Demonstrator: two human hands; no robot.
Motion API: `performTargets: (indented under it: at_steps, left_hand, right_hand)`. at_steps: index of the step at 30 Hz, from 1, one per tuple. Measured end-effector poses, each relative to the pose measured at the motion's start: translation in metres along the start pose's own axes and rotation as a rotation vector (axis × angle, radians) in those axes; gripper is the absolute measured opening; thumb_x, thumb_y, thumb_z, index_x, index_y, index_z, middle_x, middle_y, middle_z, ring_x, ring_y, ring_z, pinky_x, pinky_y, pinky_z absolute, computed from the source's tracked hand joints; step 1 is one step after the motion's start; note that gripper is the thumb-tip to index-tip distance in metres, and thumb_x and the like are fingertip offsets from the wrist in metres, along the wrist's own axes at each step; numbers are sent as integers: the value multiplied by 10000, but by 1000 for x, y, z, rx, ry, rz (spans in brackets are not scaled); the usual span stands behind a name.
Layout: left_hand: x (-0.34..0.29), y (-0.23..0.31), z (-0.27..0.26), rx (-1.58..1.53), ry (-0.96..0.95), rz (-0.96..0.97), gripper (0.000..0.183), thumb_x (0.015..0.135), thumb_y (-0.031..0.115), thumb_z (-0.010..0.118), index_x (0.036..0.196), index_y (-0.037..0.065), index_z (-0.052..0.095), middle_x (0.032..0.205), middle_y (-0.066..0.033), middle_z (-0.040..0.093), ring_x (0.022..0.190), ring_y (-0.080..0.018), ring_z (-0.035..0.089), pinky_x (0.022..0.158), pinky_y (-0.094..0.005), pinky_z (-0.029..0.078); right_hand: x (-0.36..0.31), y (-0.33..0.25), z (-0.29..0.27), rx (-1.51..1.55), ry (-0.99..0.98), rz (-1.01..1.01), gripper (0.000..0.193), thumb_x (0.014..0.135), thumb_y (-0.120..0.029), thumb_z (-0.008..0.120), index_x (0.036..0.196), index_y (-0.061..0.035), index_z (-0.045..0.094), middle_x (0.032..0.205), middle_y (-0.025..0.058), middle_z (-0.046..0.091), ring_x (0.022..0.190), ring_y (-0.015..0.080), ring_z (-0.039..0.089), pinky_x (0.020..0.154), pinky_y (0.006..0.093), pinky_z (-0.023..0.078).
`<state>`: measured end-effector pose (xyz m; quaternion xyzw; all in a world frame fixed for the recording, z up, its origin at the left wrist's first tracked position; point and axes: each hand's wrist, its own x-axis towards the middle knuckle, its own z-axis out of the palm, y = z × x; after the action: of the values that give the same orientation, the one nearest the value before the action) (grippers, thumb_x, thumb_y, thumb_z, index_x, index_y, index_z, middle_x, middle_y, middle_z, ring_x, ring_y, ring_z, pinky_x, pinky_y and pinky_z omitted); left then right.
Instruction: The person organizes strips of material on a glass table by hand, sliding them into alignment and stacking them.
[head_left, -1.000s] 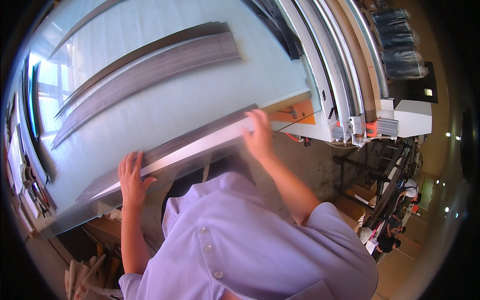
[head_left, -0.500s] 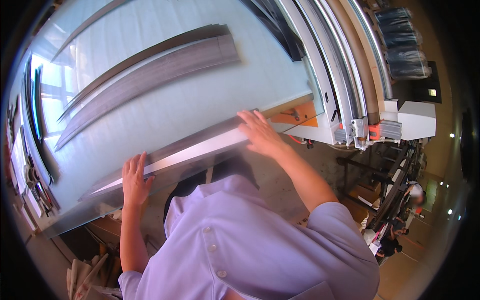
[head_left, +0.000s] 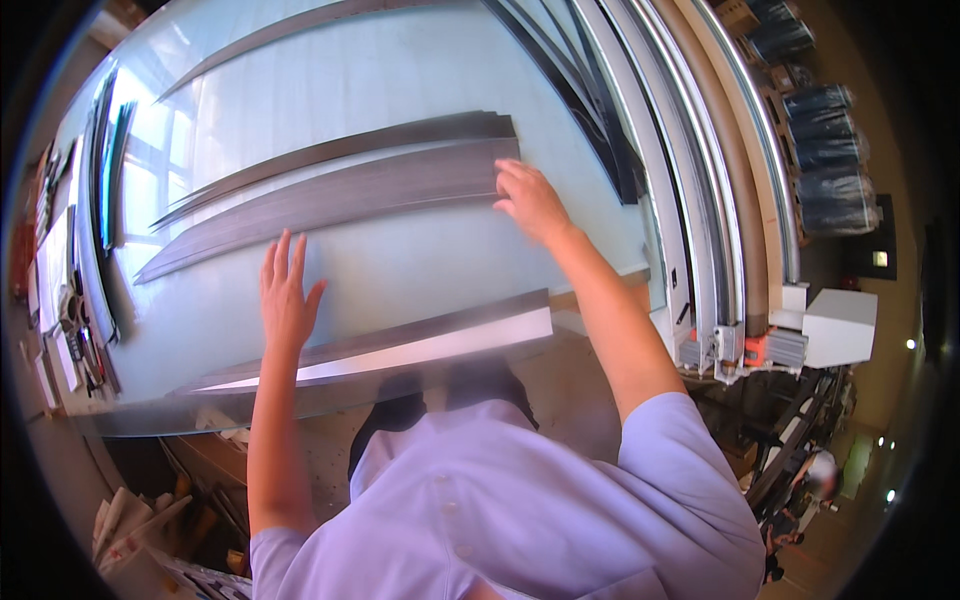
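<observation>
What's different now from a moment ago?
The left hand and right hand have come off the near white-banded strip and moved forward, the right to the right end of the wide brown strip, the left to its near edge. The strips seem to lie as before on the pale table.
</observation>
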<state>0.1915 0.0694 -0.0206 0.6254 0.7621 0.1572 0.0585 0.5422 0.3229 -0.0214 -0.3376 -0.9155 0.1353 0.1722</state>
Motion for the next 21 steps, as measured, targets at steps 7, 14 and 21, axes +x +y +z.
performTargets:
  at_steps: [7,14,21]
  left_hand:
    - [33,-19,21,199,27,-139,695,904,322,722,1530,257,427,1621,-71,346,1476,-370,314,1197,-546,241]
    - [33,-13,7,189,187,-4,480,893,199,704,1363,204,607,1345,-110,559,1258,-323,510,1126,-498,353]
    - [-22,-11,-2,48,117,293,406,788,22,630,1178,110,707,1201,-95,623,1034,-272,614,816,-390,502]
  right_hand:
    - [-6,11,8,-114,-196,0,190,769,-88,753,942,-63,680,1096,110,725,980,316,678,900,413,524]
    - [-13,-10,-23,-77,189,-200,144,779,-9,680,909,-64,710,916,92,732,884,282,711,775,371,587]
    - [-90,-14,-15,57,95,-196,189,786,5,699,967,-43,727,995,109,740,918,286,724,795,369,600]
